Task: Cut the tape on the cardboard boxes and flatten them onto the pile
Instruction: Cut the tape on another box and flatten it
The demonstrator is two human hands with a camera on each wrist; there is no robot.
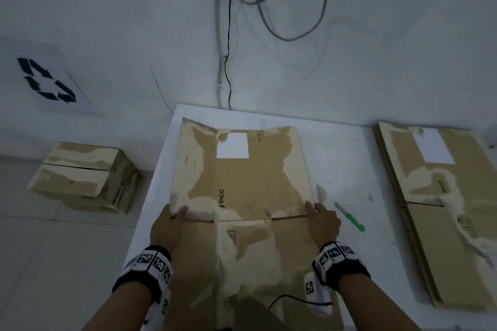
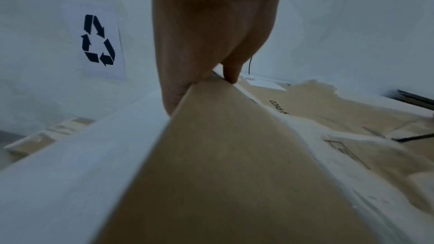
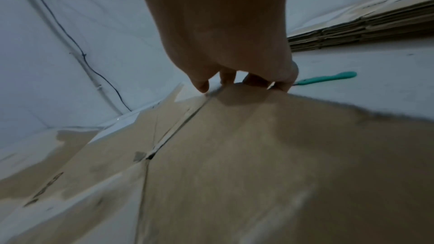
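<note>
A flattened brown cardboard box (image 1: 242, 183) printed PICO lies on the white table (image 1: 349, 250), with a white label near its far end. My left hand (image 1: 172, 216) grips its left edge, thumb on top. My right hand (image 1: 318, 216) grips its right edge the same way. In the left wrist view the left hand (image 2: 204, 83) pinches the cardboard (image 2: 223, 155) edge. In the right wrist view the right hand (image 3: 244, 83) curls over the cardboard (image 3: 258, 155) edge. A green-handled knife (image 1: 351, 217) lies on the table just right of my right hand, also visible as the knife (image 3: 328, 78).
A pile of flattened boxes (image 1: 443, 209) lies at the table's right end. An uncut taped box (image 1: 86, 177) sits on the floor to the left. A recycling sign (image 1: 48, 80) hangs on the wall, and cables (image 1: 228, 62) run down behind the table.
</note>
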